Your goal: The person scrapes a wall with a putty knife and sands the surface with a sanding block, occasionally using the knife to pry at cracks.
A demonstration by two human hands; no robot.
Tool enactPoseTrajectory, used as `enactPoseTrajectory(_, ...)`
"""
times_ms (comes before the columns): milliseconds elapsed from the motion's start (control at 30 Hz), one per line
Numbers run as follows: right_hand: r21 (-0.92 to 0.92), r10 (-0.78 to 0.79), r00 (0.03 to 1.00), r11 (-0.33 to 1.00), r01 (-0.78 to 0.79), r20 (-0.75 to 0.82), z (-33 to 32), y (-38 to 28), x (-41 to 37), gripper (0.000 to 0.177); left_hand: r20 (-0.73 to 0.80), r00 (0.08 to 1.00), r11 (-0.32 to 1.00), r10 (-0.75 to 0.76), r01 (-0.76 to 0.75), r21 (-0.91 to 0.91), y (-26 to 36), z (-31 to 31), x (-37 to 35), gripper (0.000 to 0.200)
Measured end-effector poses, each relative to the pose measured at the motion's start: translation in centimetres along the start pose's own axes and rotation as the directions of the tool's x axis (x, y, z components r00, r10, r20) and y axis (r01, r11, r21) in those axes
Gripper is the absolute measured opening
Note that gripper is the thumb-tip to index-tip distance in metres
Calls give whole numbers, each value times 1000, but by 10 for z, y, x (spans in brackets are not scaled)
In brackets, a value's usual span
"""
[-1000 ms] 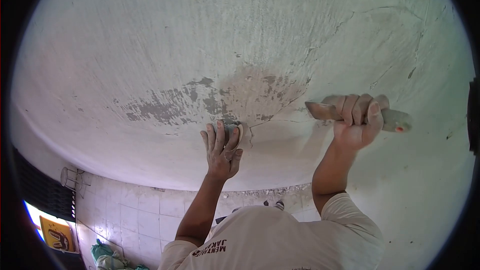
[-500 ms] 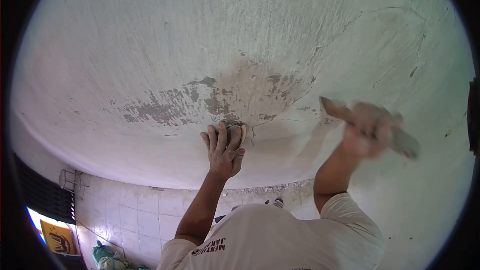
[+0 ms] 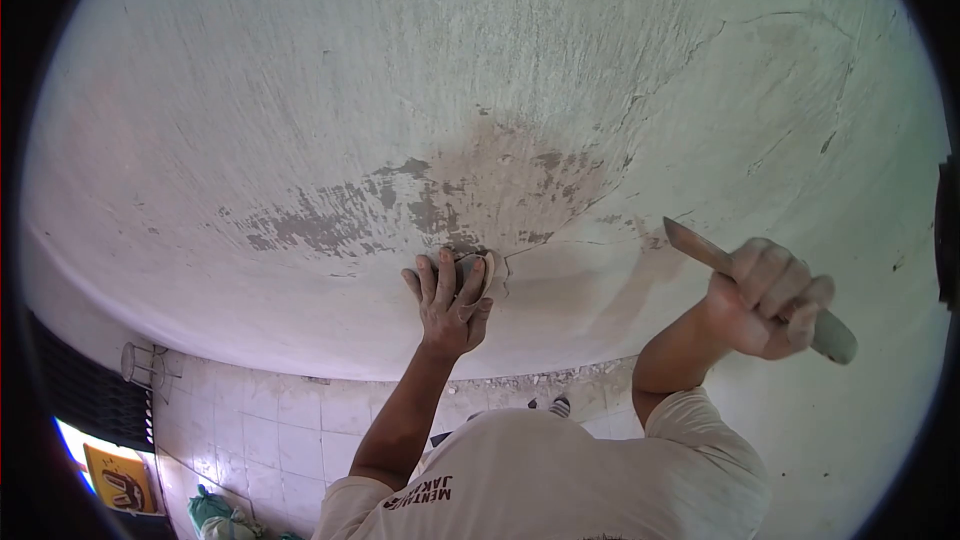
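A pale wall (image 3: 300, 120) fills most of the view, with a scraped brown-grey patch (image 3: 510, 175) at its middle and cracks to the right. My left hand (image 3: 448, 305) rests on the wall just below that patch, fingers spread over a round, pale-rimmed object (image 3: 488, 272) that it presses there; its palm side is hidden. At the right, my right hand (image 3: 770, 298) is wrapped round the middle of a long tool. The tool's flat, angled blade (image 3: 695, 243) points up and left, and its rounded handle end (image 3: 833, 337) sticks out below the fist.
Below the wall lies a tiled floor (image 3: 260, 420) with rubble (image 3: 540, 381) along the wall's foot. At the lower left are a small metal stool (image 3: 140, 363), a dark grille (image 3: 85, 390), a yellow sign (image 3: 118, 478) and green and white bags (image 3: 215, 512).
My right hand has moved a little right and down with the tool, and its blur is gone. My left hand has stayed at nearly the same place on the wall.
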State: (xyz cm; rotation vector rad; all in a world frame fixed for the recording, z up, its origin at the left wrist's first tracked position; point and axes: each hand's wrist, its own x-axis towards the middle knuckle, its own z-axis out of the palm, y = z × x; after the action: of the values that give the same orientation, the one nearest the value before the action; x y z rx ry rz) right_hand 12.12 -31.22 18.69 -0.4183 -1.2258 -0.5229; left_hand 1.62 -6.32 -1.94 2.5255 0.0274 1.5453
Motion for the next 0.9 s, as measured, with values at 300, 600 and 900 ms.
enactPoseTrajectory(300,30,-50,999,998,50,-12,-10,1,-10,21,15,1000,1000,4,-4,2,-1,0,-1,44)
enactPoseTrajectory(600,186,-107,994,977,106,-5,-7,-2,-14,24,4,1000,1000,14,-14,10,-3,3,-4,45)
enactPoseTrajectory(900,129,-127,992,984,126,4,-15,-5,-16,25,-29,999,999,43,-43,22,-7,9,-7,45)
